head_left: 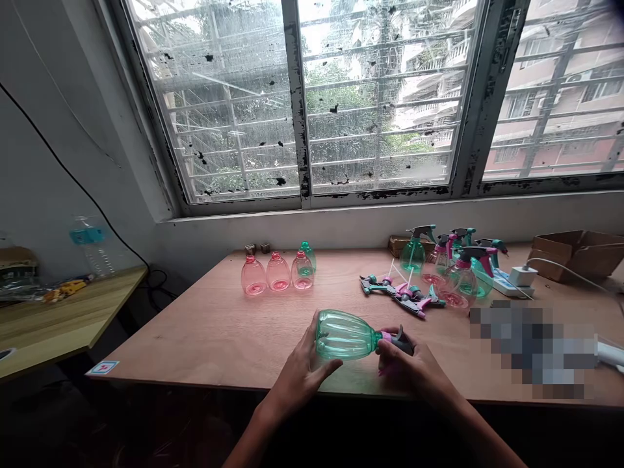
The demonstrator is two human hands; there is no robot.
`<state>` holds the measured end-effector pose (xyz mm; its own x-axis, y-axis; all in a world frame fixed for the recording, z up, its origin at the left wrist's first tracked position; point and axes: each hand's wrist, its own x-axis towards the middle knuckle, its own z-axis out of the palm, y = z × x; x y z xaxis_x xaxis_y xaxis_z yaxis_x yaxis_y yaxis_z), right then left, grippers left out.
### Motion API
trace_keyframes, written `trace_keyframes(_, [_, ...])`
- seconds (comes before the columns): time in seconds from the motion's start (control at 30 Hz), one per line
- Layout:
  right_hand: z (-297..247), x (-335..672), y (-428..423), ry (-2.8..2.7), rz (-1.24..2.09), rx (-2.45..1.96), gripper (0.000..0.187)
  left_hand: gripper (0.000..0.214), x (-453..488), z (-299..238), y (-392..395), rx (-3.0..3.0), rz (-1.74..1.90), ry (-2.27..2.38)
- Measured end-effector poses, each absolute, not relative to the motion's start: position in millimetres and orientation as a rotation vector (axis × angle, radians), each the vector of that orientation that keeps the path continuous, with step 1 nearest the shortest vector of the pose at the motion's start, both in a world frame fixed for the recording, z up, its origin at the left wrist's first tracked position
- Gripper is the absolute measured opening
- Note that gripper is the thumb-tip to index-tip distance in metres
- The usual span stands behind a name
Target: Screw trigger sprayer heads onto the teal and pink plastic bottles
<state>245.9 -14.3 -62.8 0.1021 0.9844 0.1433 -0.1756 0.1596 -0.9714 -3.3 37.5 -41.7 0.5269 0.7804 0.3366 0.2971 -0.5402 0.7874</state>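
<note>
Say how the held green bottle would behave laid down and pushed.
The green bottle would probably roll, given its rounded body, though the spray head at its neck might stop it. It is likely light: no liquid shows through its clear walls.

Front btl (344, 335) transp. green; its spray hd (403, 340) pink + dk gray. Loose spray hds (409, 302) teal/pink/gray. Row btls (278, 275) pinkish-red, transp. Bench (195, 338) pinkish-brn.
</note>
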Motion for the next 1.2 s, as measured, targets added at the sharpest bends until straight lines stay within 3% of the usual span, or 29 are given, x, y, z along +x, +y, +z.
trace_keyframes(0.17, [-56.5, 244.4, -19.0, -1.202, 1.097, -1.037, 0.04, 0.101, -4.2, -42.2, 37.0, 2.067, 0.915, 0.94])
trace_keyframes(0.33, [-56.0, 245.1, -19.8, -1.188, 1.109, -1.036, 0.04, 0.091, -3.6, -42.0, 39.0, 2.1, 0.922, 0.888])
trace_keyframes(0.6, [-59.7, 244.6, -17.4, -1.2, 1.116, -1.047, 0.041, 0.111, -3.8, -47.6, 40.4, 2.101, 0.937, 0.898])
trace_keyframes(0.77, [-58.5, 245.3, -18.9, -1.195, 1.124, -1.045, 0.042, 0.082, -3.7, -40.4, 39.4, 2.07, 0.941, 0.869])
trace_keyframes(1.03, [-62.2, 246.2, -16.4, -1.155, 1.119, -1.033, 0.043, 0.104, -3.8, -49.1, 42.0, 2.073, 0.947, 0.88])
trace_keyframes(1.2, [-61.3, 245.5, -16.9, -1.206, 1.107, -1.048, 0.042, 0.086, -4.3, -43.2, 40.4, 2.094, 0.932, 0.877])
